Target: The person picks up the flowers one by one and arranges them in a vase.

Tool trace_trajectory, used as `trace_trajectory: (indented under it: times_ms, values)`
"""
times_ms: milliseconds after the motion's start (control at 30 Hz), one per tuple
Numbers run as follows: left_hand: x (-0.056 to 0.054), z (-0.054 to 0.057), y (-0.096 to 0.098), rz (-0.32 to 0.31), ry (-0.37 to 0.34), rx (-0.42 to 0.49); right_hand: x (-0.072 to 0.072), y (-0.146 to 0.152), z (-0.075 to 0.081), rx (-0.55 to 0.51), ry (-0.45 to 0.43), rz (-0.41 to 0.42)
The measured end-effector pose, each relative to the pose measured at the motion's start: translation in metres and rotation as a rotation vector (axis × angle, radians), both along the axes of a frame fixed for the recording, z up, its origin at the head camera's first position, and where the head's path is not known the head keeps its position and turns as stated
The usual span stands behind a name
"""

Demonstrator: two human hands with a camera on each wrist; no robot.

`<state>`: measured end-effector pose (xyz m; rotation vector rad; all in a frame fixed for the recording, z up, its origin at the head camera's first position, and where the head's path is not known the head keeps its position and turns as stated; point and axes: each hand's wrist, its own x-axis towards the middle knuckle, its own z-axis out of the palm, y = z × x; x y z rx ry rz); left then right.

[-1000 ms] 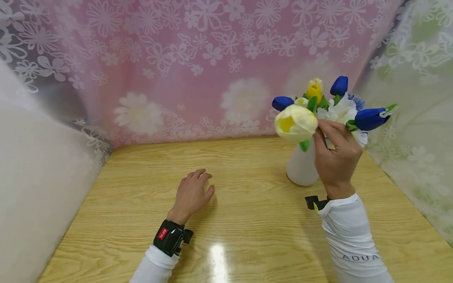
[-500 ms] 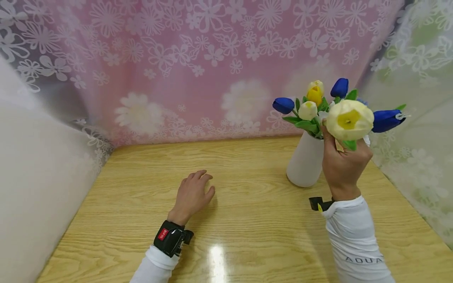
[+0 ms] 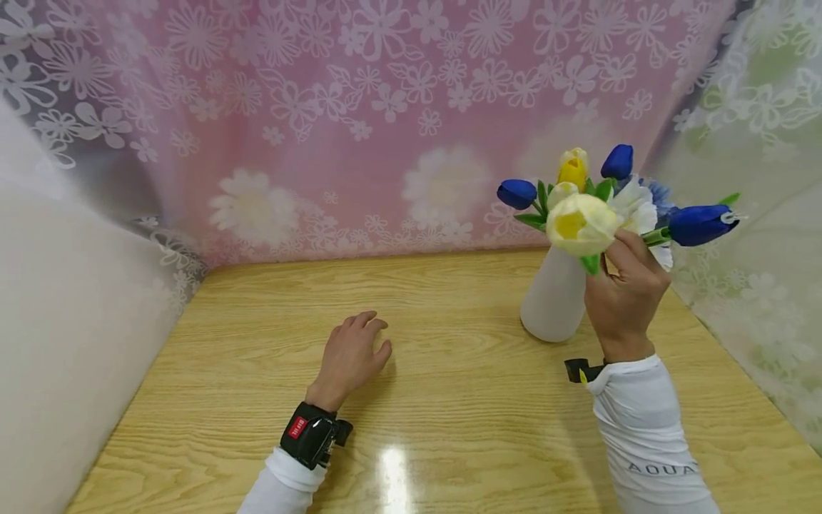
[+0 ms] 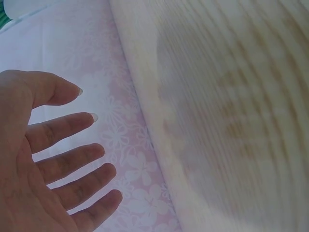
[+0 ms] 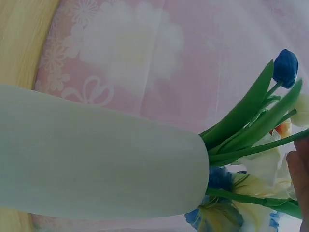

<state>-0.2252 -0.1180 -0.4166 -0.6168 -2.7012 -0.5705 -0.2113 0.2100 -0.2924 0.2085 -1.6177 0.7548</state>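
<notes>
My right hand (image 3: 626, 300) pinches a pale yellow tulip (image 3: 581, 225) just below its bloom, which leans left over the mouth of a white vase (image 3: 554, 303). In the right wrist view, fingertips (image 5: 300, 162) at the right edge meet a green stem (image 5: 260, 149) that runs into the vase. Around it stand a yellow tulip (image 3: 573, 171), several blue tulips (image 3: 516, 193) and white petalled flowers (image 3: 636, 203). My left hand (image 3: 349, 357) is held low over the table's left half, fingers spread and loosely bent, holding nothing, as the left wrist view shows too.
The wooden table (image 3: 449, 414) reaches back to a pink flowered curtain (image 3: 359, 143). A pale green flowered curtain (image 3: 764, 271) hangs along the right side, and a white wall (image 3: 77, 307) borders the left. The vase stands near the back right.
My right hand has shifted slightly right overall. The pale tulip's bloom swung right, facing the camera, half a second ago, then back left. My left hand stays almost still.
</notes>
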Motion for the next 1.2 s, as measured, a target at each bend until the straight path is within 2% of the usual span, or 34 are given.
trace_trajectory:
  times_ms: [200, 400, 633, 733, 800, 900, 967, 1000, 1067, 1200]
  values:
    - [-0.001, -0.001, -0.002, 0.007, 0.007, -0.004, -0.003, 0.006, -0.002, 0.066, -0.134, -0.003]
    - [-0.002, -0.001, -0.003, 0.003, 0.01, 0.003, 0.001, 0.004, -0.001, 0.095, -0.239, -0.092]
    - [-0.002, -0.001, -0.004, 0.001, -0.002, 0.009, 0.002, -0.002, 0.007, 0.132, -0.387, -0.078]
    - [-0.002, -0.002, -0.003, -0.002, -0.008, 0.007, 0.002, 0.0, 0.01, 0.136, -0.499, -0.11]
    - [-0.002, -0.002, -0.003, -0.005, -0.01, 0.008, 0.001, 0.002, 0.012, 0.137, -0.605, -0.127]
    - [-0.002, -0.002, -0.002, -0.01, -0.005, 0.009, 0.0, 0.007, 0.012, 0.129, -0.761, -0.115]
    - [-0.002, -0.003, -0.002, -0.014, 0.001, 0.006, -0.001, 0.009, 0.011, 0.115, -0.811, -0.098]
    - [-0.002, -0.003, -0.002, -0.015, 0.004, 0.005, -0.001, 0.009, 0.01, 0.102, -0.814, -0.086]
    - [-0.003, -0.003, -0.002, -0.017, 0.006, 0.005, -0.001, 0.008, 0.007, 0.073, -0.758, -0.063]
    - [-0.002, -0.004, -0.003, -0.016, 0.001, 0.001, -0.002, 0.003, 0.0, 0.021, -0.506, 0.032]
